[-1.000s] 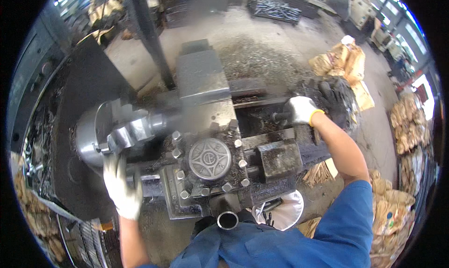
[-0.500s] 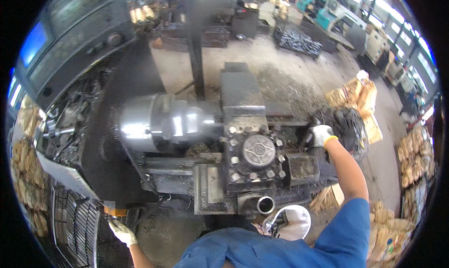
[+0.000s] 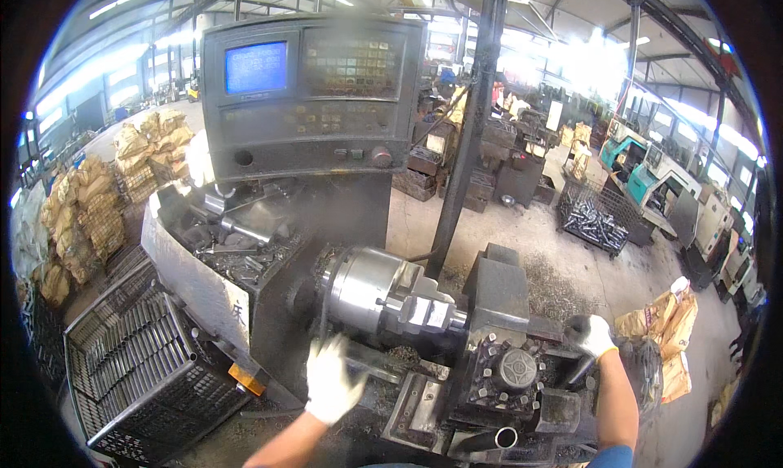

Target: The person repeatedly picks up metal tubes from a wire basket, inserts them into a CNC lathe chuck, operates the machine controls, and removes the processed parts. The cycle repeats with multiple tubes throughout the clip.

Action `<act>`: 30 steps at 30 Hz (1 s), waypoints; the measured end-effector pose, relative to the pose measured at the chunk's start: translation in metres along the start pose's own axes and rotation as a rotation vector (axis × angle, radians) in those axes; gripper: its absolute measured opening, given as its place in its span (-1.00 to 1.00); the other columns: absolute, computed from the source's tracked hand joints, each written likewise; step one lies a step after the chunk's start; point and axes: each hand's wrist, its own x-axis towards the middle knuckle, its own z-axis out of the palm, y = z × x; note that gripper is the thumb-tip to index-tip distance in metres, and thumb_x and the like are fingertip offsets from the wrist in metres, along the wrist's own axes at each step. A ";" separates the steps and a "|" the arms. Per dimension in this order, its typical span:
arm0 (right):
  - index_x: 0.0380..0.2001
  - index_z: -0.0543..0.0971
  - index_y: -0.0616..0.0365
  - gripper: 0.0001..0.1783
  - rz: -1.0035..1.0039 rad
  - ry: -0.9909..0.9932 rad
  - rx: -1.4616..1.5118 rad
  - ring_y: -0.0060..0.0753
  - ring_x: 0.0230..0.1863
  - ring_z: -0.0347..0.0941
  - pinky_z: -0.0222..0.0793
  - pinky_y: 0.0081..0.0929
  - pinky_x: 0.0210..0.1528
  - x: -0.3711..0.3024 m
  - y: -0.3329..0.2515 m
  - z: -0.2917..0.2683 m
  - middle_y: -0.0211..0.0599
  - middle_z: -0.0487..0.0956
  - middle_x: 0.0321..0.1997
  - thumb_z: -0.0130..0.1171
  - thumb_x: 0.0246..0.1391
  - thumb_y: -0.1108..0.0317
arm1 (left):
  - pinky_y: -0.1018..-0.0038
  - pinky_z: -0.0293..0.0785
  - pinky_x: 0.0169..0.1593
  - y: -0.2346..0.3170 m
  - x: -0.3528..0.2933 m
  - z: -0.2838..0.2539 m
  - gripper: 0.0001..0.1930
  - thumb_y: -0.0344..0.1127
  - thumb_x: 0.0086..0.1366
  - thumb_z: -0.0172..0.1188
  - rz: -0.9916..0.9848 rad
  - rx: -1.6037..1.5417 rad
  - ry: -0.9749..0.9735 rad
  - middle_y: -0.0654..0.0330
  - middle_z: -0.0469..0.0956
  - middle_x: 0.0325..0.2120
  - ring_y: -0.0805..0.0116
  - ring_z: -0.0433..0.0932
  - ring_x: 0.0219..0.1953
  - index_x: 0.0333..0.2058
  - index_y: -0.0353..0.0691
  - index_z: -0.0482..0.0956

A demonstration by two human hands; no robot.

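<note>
My left hand (image 3: 333, 378), in a pale glove, is raised in front of the lathe chuck (image 3: 363, 287). Its fingers are spread and slightly smeared, with nothing held. The chuck is shiny steel, its jaws stand out sharply, and a workpiece (image 3: 459, 321) reaches from it toward the tool post (image 3: 515, 370). To the right of the tool post is my right hand (image 3: 594, 337), gloved in white with a yellow cuff. Its fingers are curled and dark; what they grip is hidden. A dark bar (image 3: 581, 370) slants just below it.
A control panel (image 3: 351, 154) with a blue screen stands behind the chuck. Left are a metal tray of parts (image 3: 200, 292), a crate of rods (image 3: 90, 386) and an orange block (image 3: 245, 380). An upright post (image 3: 469, 133) rises behind the lathe; a paper sack (image 3: 673, 321) lies right.
My view has tilted up and left. My left hand has left the orange block and come up near the chuck. The chuck looked smeared before and is sharp now. My right hand stays beside the tool post.
</note>
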 end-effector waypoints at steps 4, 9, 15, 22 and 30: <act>-0.22 0.81 -0.09 -0.71 -0.135 -0.016 0.011 0.14 -0.21 0.72 0.66 -0.03 -0.09 0.023 -0.050 -0.015 -0.11 0.77 -0.24 0.37 0.08 0.03 | -0.19 0.04 0.58 -0.021 0.123 0.068 -0.08 -0.06 0.09 0.51 0.200 0.115 -0.092 -0.22 0.39 0.38 -0.21 0.28 0.49 0.37 -0.38 0.39; -0.11 0.80 -0.07 -0.64 -0.289 -0.129 0.094 0.13 -0.22 0.73 0.67 -0.07 -0.12 0.050 -0.098 -0.014 -0.07 0.77 -0.23 0.37 0.09 0.03 | -0.02 0.33 0.45 -0.016 0.198 0.069 -0.17 0.05 0.09 0.43 0.373 0.260 -0.331 -0.18 0.52 0.28 -0.20 0.47 0.34 0.28 -0.29 0.49; -0.03 0.75 0.08 -0.41 -0.514 -0.403 -0.069 0.14 -0.14 0.71 0.61 -0.04 -0.05 0.119 -0.143 0.052 0.01 0.78 -0.18 0.43 0.10 -0.18 | -0.16 0.31 0.43 0.057 0.187 0.083 -0.40 -0.23 0.13 0.36 0.495 0.000 -0.417 -0.17 0.54 0.22 -0.22 0.47 0.32 0.17 -0.26 0.57; -0.19 0.77 0.24 -0.43 -0.453 -0.860 0.234 -0.24 -0.35 0.64 0.60 -0.14 -0.29 0.160 -0.208 0.115 -0.16 0.77 -0.33 0.51 -0.02 -0.09 | -0.19 0.10 0.56 0.076 0.138 0.191 -0.27 -0.02 0.09 0.52 0.632 0.079 -0.336 -0.19 0.39 0.37 -0.25 0.29 0.47 0.21 -0.18 0.53; 0.00 0.75 0.28 -0.42 -0.318 -1.232 0.593 -0.27 0.01 0.58 0.51 -0.26 0.11 0.176 -0.137 0.145 -0.17 0.77 -0.04 0.58 0.01 0.08 | -0.16 0.16 0.55 0.068 0.123 0.208 -0.25 -0.05 0.10 0.51 0.615 0.061 -0.262 -0.18 0.39 0.39 -0.24 0.30 0.48 0.24 -0.21 0.51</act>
